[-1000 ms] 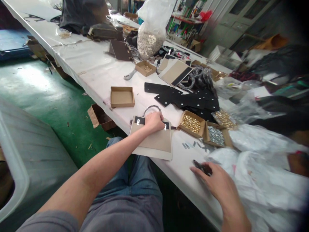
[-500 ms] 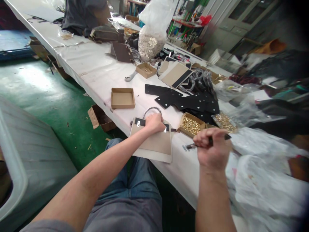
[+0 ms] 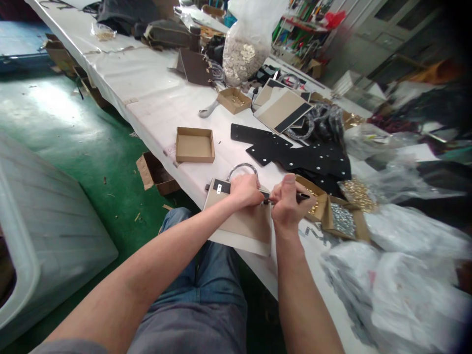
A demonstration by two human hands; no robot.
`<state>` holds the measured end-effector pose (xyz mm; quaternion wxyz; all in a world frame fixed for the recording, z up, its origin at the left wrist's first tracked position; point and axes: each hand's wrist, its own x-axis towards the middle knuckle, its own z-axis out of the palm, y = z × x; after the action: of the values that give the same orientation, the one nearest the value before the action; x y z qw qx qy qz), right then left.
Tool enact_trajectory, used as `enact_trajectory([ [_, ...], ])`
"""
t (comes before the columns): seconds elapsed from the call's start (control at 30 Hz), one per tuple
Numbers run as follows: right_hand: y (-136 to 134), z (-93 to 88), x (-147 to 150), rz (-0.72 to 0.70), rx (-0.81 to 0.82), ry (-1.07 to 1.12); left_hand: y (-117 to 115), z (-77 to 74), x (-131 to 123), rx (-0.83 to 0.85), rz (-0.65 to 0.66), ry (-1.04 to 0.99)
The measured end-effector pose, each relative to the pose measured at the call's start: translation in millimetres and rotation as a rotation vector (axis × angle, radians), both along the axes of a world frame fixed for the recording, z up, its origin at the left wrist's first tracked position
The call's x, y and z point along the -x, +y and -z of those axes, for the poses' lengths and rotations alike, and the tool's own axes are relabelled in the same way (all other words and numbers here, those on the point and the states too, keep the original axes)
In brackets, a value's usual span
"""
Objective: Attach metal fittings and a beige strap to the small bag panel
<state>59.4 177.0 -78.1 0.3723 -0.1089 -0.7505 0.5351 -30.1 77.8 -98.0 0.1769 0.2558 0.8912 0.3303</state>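
Note:
A beige bag panel [image 3: 239, 226] with a black strip along its far side lies at the table's front edge, partly over my lap. A plastic-wrapped ring handle [image 3: 242, 166] stands out beyond the strip. My left hand [image 3: 246, 190] grips the panel at the strip, fingers curled and partly hidden. A small slotted metal plate [image 3: 219, 189] sits on the strip to its left. My right hand [image 3: 289, 202] is closed around a slim dark-handled tool [image 3: 303, 196], its working end at the strip's right side beside my left fingers. The exact tool kind is unclear.
Boxes of gold studs [image 3: 314, 200] and silver studs [image 3: 342, 219] stand to the right, near loose metal plates [image 3: 313, 233]. Black strips [image 3: 295, 152] lie beyond. An open cardboard box [image 3: 195, 146] is at left; plastic bags [image 3: 405, 275] crowd the right.
My right hand has moved left with the tool, from above the loose metal plates to the panel's strip. My left hand stays on the panel. The view has shifted slightly.

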Motion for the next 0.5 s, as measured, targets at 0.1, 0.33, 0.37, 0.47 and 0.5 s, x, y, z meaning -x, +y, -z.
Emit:
enact_trajectory([
  [0.1,-2,7.3,8,0.033,0.015,0.041,-2,0.5,1,-0.010,0.006,0.007],
  [0.33,-7,17.7,15,0.016,-0.047,0.100,-2,7.3,5,-0.044,-0.001,-0.007],
  [0.37,-8,19.3,15,0.016,-0.052,0.108,-1,8.8,5,-0.047,-0.001,-0.011],
  [0.47,-6,22.0,15,0.000,-0.090,0.072,1,12.8,5,-0.066,-0.009,-0.002],
  [0.5,-5,21.8,15,-0.008,-0.100,0.041,1,13.8,5,-0.072,-0.014,0.010],
])
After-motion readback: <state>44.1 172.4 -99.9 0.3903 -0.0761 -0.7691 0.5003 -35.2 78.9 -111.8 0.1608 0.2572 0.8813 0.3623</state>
